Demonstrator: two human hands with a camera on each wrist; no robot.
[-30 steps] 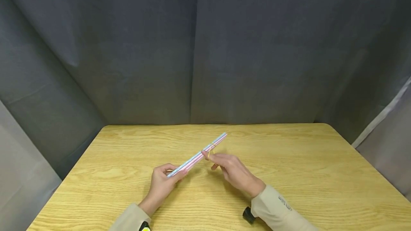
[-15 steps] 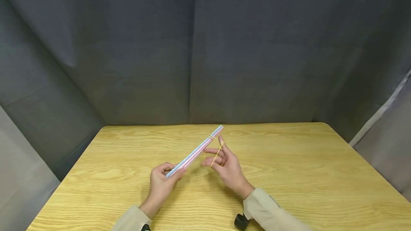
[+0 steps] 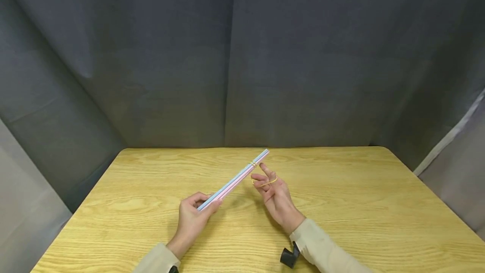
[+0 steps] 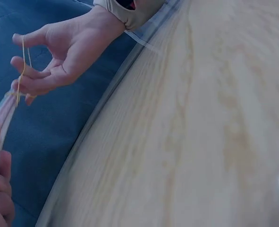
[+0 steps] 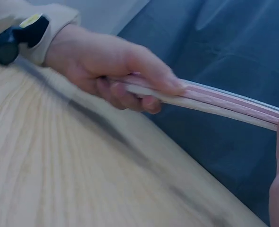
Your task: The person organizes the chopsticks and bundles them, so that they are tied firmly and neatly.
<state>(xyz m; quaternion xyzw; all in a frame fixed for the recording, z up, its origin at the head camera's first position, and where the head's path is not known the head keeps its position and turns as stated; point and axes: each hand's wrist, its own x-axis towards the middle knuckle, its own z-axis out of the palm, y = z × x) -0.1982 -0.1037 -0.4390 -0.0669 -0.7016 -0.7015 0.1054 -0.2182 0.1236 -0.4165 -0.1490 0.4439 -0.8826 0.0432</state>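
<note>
My left hand (image 3: pixel 192 218) grips the lower end of a bundle of pale blue, pink and white drinking straws (image 3: pixel 235 181), thumb on top. The bundle slants up and away to the right, above the table. Turns of a yellow rubber band (image 3: pixel 254 164) circle it near the far end. Beside that end is my right hand (image 3: pixel 279 203), palm turned upward, with a stretched loop of the band across its thumb and bent fingers. In the left wrist view, the band (image 4: pixel 22 71) runs from the thumb tip down to the straws. The right wrist view shows the left grip on the straws (image 5: pixel 219 99).
A wood-grain table (image 3: pixel 360 205) lies beneath both hands. Dark grey curtains (image 3: pixel 303 62) hang behind it and at the sides. A black wrist camera (image 3: pixel 289 258) sticks out below the right sleeve, close to the tabletop.
My right hand has drawn away from the straws and turned palm up, spreading the band's loop over its fingers. The bundle's far end rose a little; the left hand kept its grip.
</note>
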